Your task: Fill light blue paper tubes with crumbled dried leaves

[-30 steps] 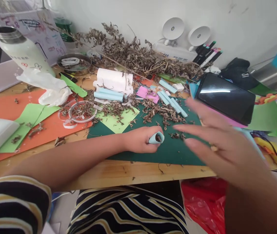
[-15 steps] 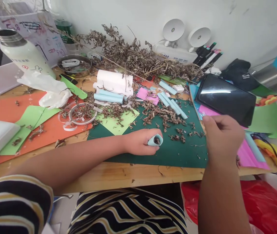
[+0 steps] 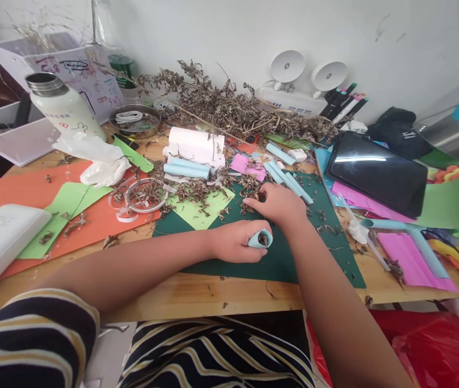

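Observation:
My left hand (image 3: 237, 241) is wrapped round a light-blue paper tube (image 3: 256, 239), its open end facing up toward me with crumbled dry leaf inside. Just beyond it, my right hand (image 3: 282, 203) reaches down to the dried leaves (image 3: 249, 186) on the green mat (image 3: 229, 269). Its thumb and forefinger are apart at the edge of the leaf pile; whether a leaf is between them I cannot make out. More rolled blue paper tubes (image 3: 298, 187) lie right behind this hand. Dry leaf bits also cover a light-green paper square (image 3: 201, 213).
A dried leafy branch (image 3: 221, 102) lies along the wall before a white router-like device (image 3: 292, 99). At the left are a white bottle (image 3: 70, 110), a tape ring (image 3: 146, 195) and a white box-like thing (image 3: 7, 242). A black tablet (image 3: 378, 172) lies at the right.
My right hand has moved left from the right side of the mat to the leaf pile, and its fingers have opened. The left hand keeps the tube. The view has shifted slightly.

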